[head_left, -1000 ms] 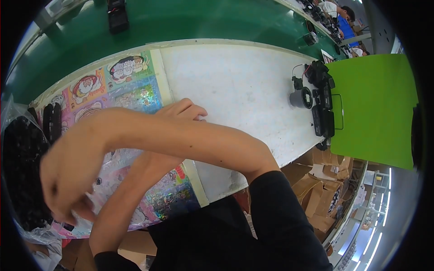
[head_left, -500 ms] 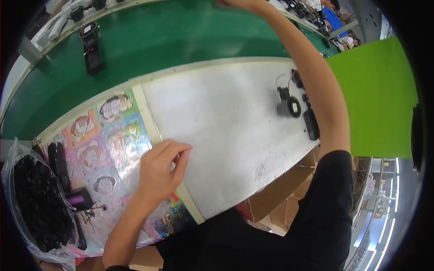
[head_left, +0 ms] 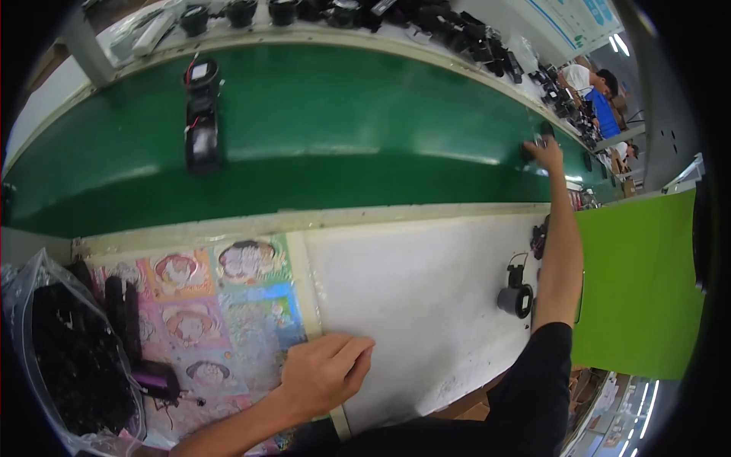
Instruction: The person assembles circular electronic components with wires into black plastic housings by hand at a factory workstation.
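So the thing in play is a small black part with a shiny bit on it (head_left: 547, 129), over at the far right end of a long glossy green strip (head_left: 343, 114). The right hand (head_left: 548, 156) is stretched out right at it, fingers on or just beside it. Too small and blurry there, so I can't tell if that grip is actually closed on the part.

A longish black device with a round top and thin red wires (head_left: 202, 122) lies on the same strip, well off to the left.

Nearer the body there's a white-topped table (head_left: 411, 282). On its right side is a dark grey cylinder with a black ring face (head_left: 514, 300), near the right forearm, and a lime-green flat panel (head_left: 640, 289) stands past that.

The left hand (head_left: 327, 373) is at the edge of a colourful cartoon-print mat (head_left: 183, 286), fingers curled in toward the thumb. That grip looks narrow, but I can't tell if it's fully closed or has something tucked inside.

On the mat's left: a shiny purple cylinder (head_left: 156, 379), slim black bars (head_left: 122, 312) and a clear plastic bag (head_left: 47, 274) full of black pieces.
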### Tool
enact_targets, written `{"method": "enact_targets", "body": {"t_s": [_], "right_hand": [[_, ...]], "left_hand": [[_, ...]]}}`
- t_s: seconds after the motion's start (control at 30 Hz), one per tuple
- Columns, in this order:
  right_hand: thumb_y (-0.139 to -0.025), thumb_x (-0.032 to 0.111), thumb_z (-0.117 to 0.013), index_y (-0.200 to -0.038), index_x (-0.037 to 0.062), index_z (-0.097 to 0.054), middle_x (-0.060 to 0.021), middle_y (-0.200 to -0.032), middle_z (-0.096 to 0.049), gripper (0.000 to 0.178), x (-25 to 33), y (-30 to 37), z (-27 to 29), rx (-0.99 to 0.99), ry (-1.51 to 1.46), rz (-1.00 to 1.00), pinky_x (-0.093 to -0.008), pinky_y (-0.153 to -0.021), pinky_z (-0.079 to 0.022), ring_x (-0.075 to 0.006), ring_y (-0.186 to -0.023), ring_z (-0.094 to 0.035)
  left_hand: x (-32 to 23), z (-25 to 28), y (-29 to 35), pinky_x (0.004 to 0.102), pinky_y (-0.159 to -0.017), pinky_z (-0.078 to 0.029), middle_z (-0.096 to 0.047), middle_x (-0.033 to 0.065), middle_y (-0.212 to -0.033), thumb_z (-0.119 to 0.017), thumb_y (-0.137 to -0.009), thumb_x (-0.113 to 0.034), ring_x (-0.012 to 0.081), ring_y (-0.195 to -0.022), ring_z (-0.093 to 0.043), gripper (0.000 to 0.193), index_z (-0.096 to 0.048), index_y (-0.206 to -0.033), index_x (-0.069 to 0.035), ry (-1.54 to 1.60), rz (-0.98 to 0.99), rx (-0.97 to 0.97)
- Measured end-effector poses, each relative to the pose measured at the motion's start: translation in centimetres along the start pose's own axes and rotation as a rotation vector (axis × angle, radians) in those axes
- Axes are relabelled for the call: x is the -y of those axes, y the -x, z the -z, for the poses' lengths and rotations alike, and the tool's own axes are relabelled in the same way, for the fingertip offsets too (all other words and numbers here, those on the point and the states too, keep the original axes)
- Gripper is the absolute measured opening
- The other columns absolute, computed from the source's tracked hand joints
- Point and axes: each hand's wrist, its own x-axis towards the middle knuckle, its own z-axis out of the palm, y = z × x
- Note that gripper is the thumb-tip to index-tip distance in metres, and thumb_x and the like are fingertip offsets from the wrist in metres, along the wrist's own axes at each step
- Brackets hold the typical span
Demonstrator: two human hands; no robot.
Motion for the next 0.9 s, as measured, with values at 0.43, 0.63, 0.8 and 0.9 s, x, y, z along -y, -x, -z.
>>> {"method": "enact_targets", "body": {"t_s": [0.43, 0.63, 0.8, 0.9], "right_hand": [[-0.067, 0.012, -0.082, -0.131, 0.0045, -0.04, -0.0075, -0.123, -0.049, 0.077, 36.3, 38.4, 16.6, 0.628, -1.403, 0.891, -0.032, -0.097, -0.038, -0.0172, -0.109, -0.048], [-0.076, 0.016, -0.073, -0.125, 0.006, -0.053, -0.0092, -0.12, -0.056, 0.054, 39.7, 39.4, 12.2, 0.31, -1.315, 0.678, -0.0329, -0.09, -0.041, -0.0204, -0.107, -0.051], [-0.084, 0.007, -0.063, -0.108, 0.0031, -0.058, -0.0037, -0.107, -0.063, 0.025, 36.0, 41.6, 10.3, 0.166, -1.331, 0.271, -0.0256, -0.083, -0.041, -0.0124, -0.096, -0.053], [-0.08, 0.002, -0.066, -0.104, 0.0038, -0.059, -0.004, -0.101, -0.065, 0.025, 35.0, 41.8, 10.7, -0.008, -1.302, 0.392, -0.0256, -0.075, -0.043, -0.0132, -0.086, -0.053]], "left_hand": [[1.3, 5.4, 1.2, 0.0549, -0.096, -0.042, -0.046, 0.0133, -0.132, -0.035, -0.09, -0.06, 0.0288, -0.121, -0.046, 0.073, -0.033, -0.138, -0.004, 1.242, 0.136, -0.103], [3.1, 8.4, -0.5, 0.0421, -0.084, -0.048, -0.058, 0.0065, -0.115, -0.032, -0.096, -0.051, 0.02, -0.106, -0.056, 0.051, -0.051, -0.121, -0.011, 1.607, 0.198, -0.214], [3.6, 7.4, -0.2, 0.0424, -0.077, -0.053, -0.058, 0.0098, -0.117, -0.043, -0.095, -0.036, 0.0245, -0.107, -0.059, 0.043, -0.043, -0.128, -0.009, 1.351, 0.328, -0.203], [3.1, 6.8, -0.2, 0.0427, -0.083, -0.053, -0.051, 0.0097, -0.121, -0.05, -0.092, -0.021, 0.021, -0.107, -0.057, 0.042, -0.039, -0.13, -0.007, 1.237, 0.361, -0.186]]}}
